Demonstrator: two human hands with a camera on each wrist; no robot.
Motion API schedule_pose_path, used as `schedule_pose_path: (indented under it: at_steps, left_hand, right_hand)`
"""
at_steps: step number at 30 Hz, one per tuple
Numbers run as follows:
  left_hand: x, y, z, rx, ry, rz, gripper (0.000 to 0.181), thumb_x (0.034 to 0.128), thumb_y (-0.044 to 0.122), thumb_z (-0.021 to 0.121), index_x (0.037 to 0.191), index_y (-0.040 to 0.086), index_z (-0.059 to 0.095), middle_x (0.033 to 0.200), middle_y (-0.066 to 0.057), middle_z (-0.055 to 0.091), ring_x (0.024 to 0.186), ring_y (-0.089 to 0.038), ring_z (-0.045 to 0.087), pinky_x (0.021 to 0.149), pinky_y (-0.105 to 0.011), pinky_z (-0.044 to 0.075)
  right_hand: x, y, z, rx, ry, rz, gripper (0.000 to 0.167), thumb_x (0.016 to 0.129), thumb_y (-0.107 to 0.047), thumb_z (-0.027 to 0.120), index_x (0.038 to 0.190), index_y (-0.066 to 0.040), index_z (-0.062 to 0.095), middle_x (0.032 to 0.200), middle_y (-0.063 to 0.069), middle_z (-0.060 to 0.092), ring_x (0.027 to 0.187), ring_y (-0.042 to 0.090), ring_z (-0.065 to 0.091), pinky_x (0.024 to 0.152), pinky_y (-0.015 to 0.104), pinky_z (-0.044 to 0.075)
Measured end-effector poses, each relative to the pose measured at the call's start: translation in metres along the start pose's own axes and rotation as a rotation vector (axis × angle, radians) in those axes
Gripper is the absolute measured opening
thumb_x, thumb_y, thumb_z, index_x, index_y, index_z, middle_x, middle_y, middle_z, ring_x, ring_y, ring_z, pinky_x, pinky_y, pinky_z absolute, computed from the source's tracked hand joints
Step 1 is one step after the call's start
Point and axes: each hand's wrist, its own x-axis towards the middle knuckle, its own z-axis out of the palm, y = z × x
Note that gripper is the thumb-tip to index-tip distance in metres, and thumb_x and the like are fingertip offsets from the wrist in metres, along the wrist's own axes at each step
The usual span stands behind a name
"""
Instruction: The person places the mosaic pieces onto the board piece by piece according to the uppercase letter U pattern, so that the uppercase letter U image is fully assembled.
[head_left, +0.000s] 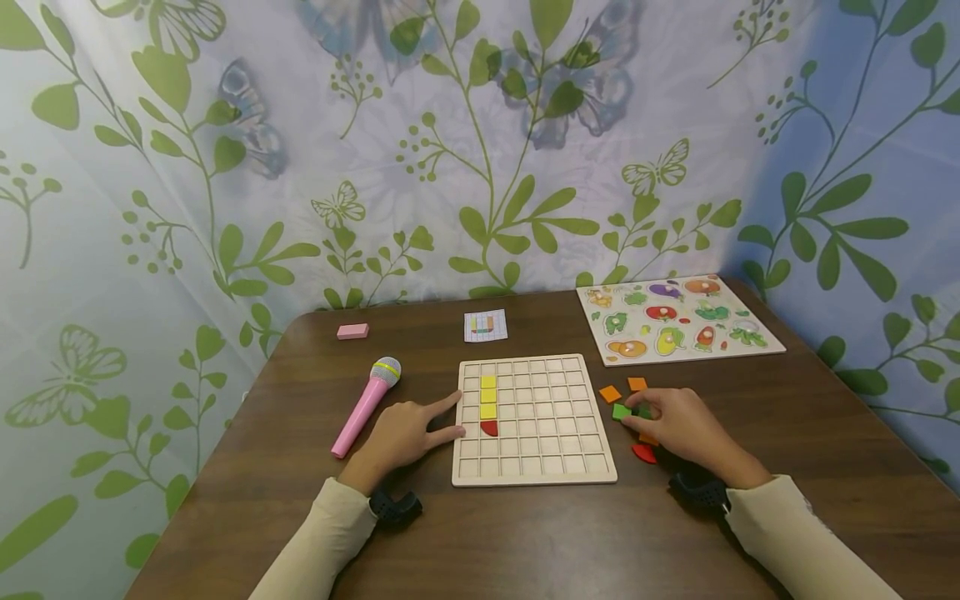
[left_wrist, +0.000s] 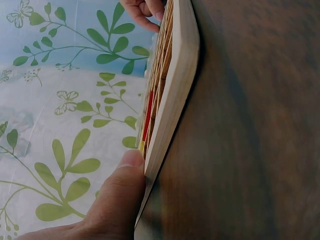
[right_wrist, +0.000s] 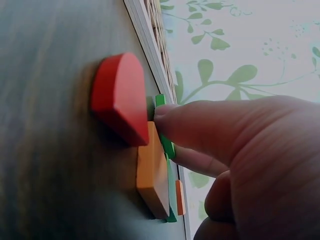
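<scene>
A wooden grid board lies on the table, with several yellow square tiles in one column and a red quarter-circle tile below them. My left hand rests at the board's left edge, thumb and forefinger spread and fairly straight against it. Right of the board, my right hand pinches a green tile between thumb and forefinger; in the right wrist view the thumb lies on that tile. Near it are another red quarter-circle piece and an orange tile, partly covered in the head view.
Two orange tiles lie beyond the right hand. A vegetable puzzle board stands at the back right, a small pattern card behind the grid board. A pink toy microphone and a pink block are on the left.
</scene>
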Motion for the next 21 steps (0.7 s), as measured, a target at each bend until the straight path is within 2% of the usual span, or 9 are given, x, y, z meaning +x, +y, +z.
schedule_pose_path:
  at_steps: [9,16,21]
  left_hand:
    - [0.000,0.000,-0.001,-0.012,-0.011,-0.003,0.070,0.0959,0.067,0.054,0.155,0.030,0.047,0.051,0.006,0.039,0.049,-0.012,0.035,0.052,-0.032,0.037]
    - [0.001,-0.002,0.002,-0.002,-0.014,0.000,0.070,0.0955,0.069,0.053,0.155,0.032,0.047,0.051,0.006,0.040,0.050,-0.011,0.032,0.052,-0.030,0.037]
    - [0.002,-0.002,0.002,-0.003,-0.018,-0.004,0.070,0.0954,0.069,0.053,0.155,0.033,0.047,0.052,0.007,0.040,0.050,-0.011,0.034,0.053,-0.031,0.038]
  right_hand:
    - [0.001,-0.004,0.003,0.006,-0.005,0.006,0.031,0.088,-0.035,0.081,0.107,-0.010,0.078,0.055,-0.005,0.040,0.051,0.013,0.038,0.049,0.028,0.030]
    - [-0.002,-0.010,0.002,0.040,0.026,-0.013,0.028,0.089,-0.033,0.081,0.105,-0.010,0.078,0.056,-0.005,0.042,0.051,0.013,0.039,0.048,0.028,0.030]
    - [-0.003,-0.014,0.003,0.059,0.019,-0.042,0.026,0.089,-0.033,0.081,0.105,-0.013,0.078,0.055,-0.006,0.042,0.048,0.011,0.037,0.047,0.028,0.030]
